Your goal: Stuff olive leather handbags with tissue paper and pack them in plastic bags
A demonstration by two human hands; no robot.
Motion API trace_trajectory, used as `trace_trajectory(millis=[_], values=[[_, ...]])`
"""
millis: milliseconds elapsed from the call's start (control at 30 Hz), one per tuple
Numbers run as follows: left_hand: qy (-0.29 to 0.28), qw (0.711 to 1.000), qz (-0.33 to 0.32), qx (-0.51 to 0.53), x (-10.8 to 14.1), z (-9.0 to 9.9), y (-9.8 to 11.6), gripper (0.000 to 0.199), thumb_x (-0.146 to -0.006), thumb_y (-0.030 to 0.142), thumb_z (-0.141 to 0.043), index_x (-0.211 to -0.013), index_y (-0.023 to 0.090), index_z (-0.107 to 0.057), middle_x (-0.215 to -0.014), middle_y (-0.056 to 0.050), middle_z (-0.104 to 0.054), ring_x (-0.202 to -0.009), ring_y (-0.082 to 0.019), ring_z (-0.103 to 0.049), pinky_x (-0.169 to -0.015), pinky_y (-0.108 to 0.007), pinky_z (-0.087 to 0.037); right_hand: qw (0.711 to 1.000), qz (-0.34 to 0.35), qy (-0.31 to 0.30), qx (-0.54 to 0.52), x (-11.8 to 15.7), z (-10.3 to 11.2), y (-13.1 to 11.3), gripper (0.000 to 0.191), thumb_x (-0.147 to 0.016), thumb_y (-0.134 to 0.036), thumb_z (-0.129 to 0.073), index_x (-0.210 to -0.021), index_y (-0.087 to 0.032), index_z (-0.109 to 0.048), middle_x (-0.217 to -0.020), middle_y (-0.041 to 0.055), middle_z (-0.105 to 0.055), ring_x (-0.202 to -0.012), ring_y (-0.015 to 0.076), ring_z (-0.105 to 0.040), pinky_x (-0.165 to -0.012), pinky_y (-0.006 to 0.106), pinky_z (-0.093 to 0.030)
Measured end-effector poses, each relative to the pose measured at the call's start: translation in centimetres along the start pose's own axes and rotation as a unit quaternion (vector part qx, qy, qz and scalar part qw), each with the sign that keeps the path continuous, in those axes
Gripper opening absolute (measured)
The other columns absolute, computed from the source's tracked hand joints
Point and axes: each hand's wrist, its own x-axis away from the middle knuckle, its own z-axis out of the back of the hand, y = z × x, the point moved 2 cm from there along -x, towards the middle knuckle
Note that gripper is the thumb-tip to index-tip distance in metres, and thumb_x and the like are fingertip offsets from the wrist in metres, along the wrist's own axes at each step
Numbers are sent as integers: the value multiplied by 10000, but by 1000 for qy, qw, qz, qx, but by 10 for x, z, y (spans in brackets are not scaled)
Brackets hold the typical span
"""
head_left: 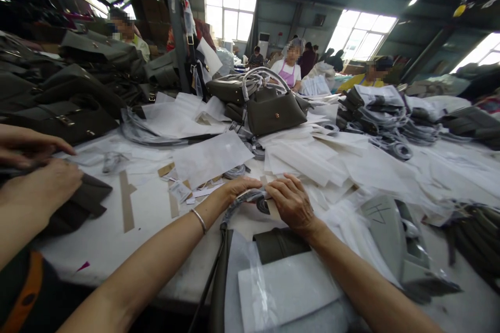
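At left, a co-worker's two hands (58,182) touch one dark folded piece (84,195). Bare worktop (97,250) opens rightward to its near edge. There one dark bag (219,281) lies; the left hand's (242,186) grip curls around its plastic-wrapped handle (238,202). One bag (275,114) stands upright behind. The right hand (291,202) meets the handle's end; whether its grip pinches, I cannot tell. Rightmost, one grey tape dispenser (385,234) bears illegible handwriting.

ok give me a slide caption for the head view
Left hand and right hand at a plastic-wrapped handle, with dark handbags and white sheets beyond.
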Motion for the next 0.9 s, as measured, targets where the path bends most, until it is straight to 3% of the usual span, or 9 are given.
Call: trace_trajectory(millis=[167,367,533,633,767,900], values=[[75,983,-35,-165,8,-3,20,188,-663,211,-699,-611,159,-527,-551,53,-494,-534,-98,-447,-552,-229,-358,1000,-5,-30,-5,-2,-2,-5,251,-943,-105,-458,-1074,-191,-654,-944,59,-692,-945,196,-589,-1072,424,-368],[208,909,-109,-344,25,-24,19,77,-784,115,-541,-763,187,-558,-684,18,-538,-666,-147,-479,-649,-263,-319,998,4,-22,-53,1,-7,-9,221,-949,-146,-486,-1070,-186,-668,-923,59,-698,-904,189,-606,-1043,409,-380],[258,873,-141,-389,31,-31,2,62,-857,186,-461,-833,218,-509,-686,18,-487,-654,-166,-449,-648,-282,-294,983,-116,-82,-115,-5,-14,-1,155,-909,-173,-574,-861,-217,-714,-823,38,-693,-834,191,-595,-839,341,-427],[247,879,-159,-377,28,-27,-1,68,-832,188,-456,-774,216,-477,-687,29,-468,-655,-155,-437,-643,-275,-298,944,-231,-144,-185,-18,-19,8,91,-819,-176,-661,-750,-211,-709,-793,22,-679,-820,183,-590,-797,312,-412],[210,902,-177,-332,23,-17,1,48,-769,172,-454,-733,201,-467,-683,38,-453,-665,-138,-437,-634,-260,-322,855,-385,-197,-286,-30,-27,18,80,-683,-154,-688,-634,-184,-631,-697,-11,-617,-726,153,-555,-694,267,-390],[158,933,-176,-273,23,-6,2,51,-760,240,-487,-738,194,-487,-660,46,-440,-616,-123,-415,-577,-252,-319,785,-445,-226,-367,-31,-35,24,141,-644,-215,-689,-626,-177,-554,-581,-54,-519,-554,102,-466,-544,232,-342]])
